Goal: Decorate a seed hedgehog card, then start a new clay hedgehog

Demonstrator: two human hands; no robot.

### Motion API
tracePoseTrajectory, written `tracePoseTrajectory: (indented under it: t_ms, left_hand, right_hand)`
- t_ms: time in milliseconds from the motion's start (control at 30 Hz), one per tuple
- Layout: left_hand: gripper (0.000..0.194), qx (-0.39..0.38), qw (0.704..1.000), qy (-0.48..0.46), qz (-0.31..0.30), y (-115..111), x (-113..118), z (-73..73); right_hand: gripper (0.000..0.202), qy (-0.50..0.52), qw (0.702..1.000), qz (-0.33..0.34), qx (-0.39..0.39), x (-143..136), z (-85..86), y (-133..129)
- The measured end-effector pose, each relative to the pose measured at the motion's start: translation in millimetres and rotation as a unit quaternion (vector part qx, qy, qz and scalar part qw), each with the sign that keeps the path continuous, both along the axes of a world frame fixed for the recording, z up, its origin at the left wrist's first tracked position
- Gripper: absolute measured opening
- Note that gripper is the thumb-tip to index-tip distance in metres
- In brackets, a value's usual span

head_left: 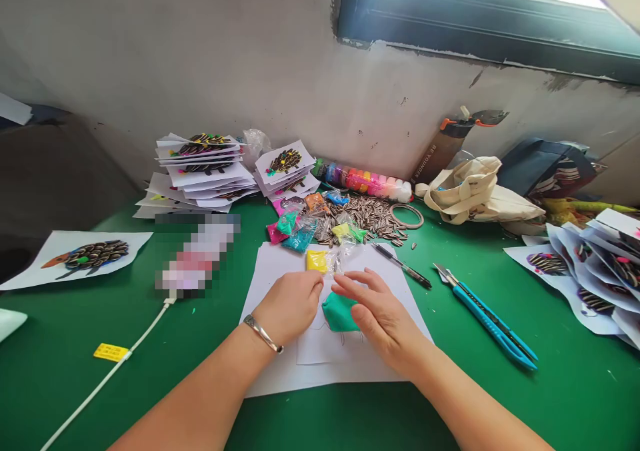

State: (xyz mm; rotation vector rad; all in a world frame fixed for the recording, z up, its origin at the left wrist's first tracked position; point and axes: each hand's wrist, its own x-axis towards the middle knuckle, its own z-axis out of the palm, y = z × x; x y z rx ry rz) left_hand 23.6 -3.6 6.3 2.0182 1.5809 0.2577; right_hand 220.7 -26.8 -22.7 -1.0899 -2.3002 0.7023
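On a small sheet of drawing paper (320, 351) lies a flattened piece of teal-green modelling clay (340, 312), with pencil lines showing below it. My right hand (375, 311) is over the right side of the clay, fingers stretched out and apart. To the left of the clay, my left hand (293, 304) is closed with its fingers curled together; what they hold, if anything, is hidden. A clear bag of yellow clay (317, 261) lies just beyond the fingertips of my left hand, its clear plastic reaching toward my right fingers.
Behind are packets of coloured clay (300, 238), a heap of sunflower seeds (370, 214) and a tape roll (407, 216). A pen (403, 266) and blue utility knife (493, 321) lie right. Stacked seed pictures (205, 178) stand back left; a white cable (105, 378) crosses the left side.
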Motion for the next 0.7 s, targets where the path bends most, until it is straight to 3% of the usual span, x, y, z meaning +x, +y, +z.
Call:
tracePoseTrajectory:
  t_ms: [200, 533, 700]
  left_hand:
    - [0.022, -0.011, 1.0, -0.006, 0.004, -0.2, -1.0, 0.3]
    - [0.026, -0.004, 1.0, 0.002, 0.0, 0.7, -0.6, -0.6]
    - [0.023, 0.0, 1.0, -0.001, 0.0, -0.1, -1.0, -0.1]
  right_hand:
    - [0.044, -0.054, 0.998, 0.043, -0.012, -10.0, 6.7, -3.2]
    - [0.041, -0.014, 1.0, 0.008, 0.009, -5.7, -0.5, -0.8]
    - [0.041, -0.059, 0.998, 0.022, 0.012, -13.1, 3.8, -2.0]
